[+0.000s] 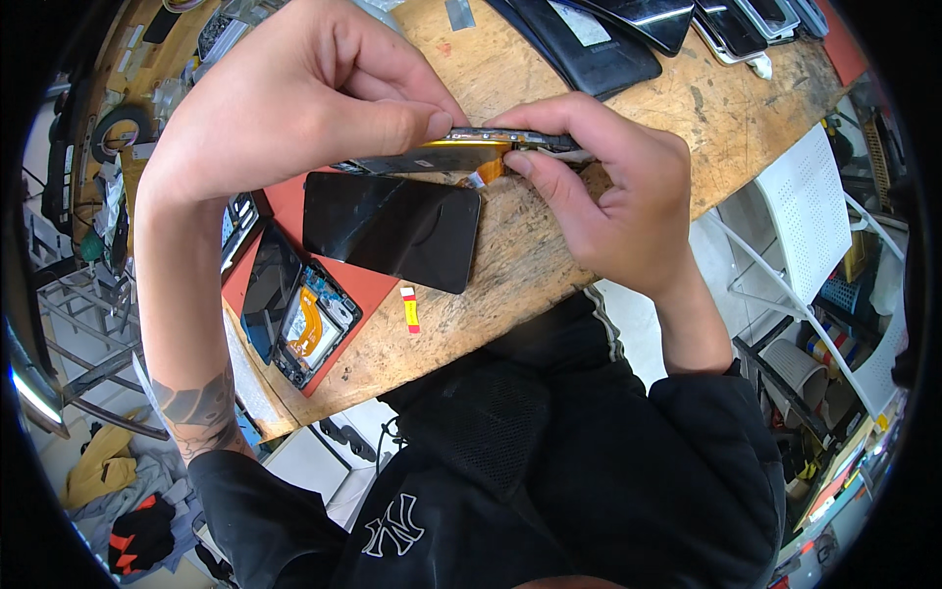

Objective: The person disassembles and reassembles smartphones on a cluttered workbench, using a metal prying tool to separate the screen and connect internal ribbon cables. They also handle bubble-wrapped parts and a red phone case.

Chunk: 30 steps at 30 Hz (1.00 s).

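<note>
Between my two hands, above the wooden bench, is an opened smartphone (432,157) held edge-on, with an orange flex cable showing at its lower right side. My left hand (343,113) pinches its left part between thumb and fingers. At the other end my right hand (613,177) grips it, thumb below and index finger along the top edge. Just under them a dark phone screen (392,231) lies partly on a red mat (285,201). Left of that sits a phone frame with exposed parts (314,329), a dark panel leaning over it.
The worn wooden bench (530,265) curves around me. A small yellow and red strip (411,310) lies near its front edge. Several phones and dark covers (599,59) are at the back. A white perforated chair (810,211) stands at the right, and a black tape roll (120,133) at the left.
</note>
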Motion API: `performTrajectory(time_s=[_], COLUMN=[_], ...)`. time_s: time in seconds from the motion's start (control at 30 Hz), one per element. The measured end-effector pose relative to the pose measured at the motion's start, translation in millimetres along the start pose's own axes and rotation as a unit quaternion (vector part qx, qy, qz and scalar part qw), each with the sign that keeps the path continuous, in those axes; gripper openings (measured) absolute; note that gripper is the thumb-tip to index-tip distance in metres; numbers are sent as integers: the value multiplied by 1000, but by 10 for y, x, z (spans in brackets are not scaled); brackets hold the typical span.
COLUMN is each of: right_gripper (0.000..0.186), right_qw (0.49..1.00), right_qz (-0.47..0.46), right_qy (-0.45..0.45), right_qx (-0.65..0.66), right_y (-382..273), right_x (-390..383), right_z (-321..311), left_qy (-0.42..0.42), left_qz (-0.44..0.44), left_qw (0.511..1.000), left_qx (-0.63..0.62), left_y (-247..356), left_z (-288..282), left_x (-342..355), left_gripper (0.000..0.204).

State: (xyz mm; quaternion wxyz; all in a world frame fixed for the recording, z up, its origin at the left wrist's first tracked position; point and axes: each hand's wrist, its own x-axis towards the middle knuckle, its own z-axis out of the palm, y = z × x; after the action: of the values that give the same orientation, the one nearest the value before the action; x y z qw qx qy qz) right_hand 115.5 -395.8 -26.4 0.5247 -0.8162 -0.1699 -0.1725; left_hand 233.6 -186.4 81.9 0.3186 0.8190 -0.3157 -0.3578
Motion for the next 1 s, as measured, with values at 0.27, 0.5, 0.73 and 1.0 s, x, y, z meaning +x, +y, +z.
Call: performTrajectory(time_s=[0.27,0.5,0.73,1.0], right_gripper=[19,18,18,18], right_qw=[1000,1000,1000,1000], right_qz=[-3,-12,0,1], right_qy=[-1,5,-4,-5], right_qx=[-6,10,2,7], right_y=[15,16,9,6], right_x=[-3,9,-1,0], right_z=[11,15,2,4], left_qy=[-2,4,2,3], left_qz=[-5,-6,-27,-21], left_qw=[1000,999,999,999], left_qx=[-19,-33,-38,-42], left_y=[-37,-51,-32,-35], left_z=[-12,-19,-26,-15], left_x=[8,26,20,19], left_gripper=[16,16,15,15])
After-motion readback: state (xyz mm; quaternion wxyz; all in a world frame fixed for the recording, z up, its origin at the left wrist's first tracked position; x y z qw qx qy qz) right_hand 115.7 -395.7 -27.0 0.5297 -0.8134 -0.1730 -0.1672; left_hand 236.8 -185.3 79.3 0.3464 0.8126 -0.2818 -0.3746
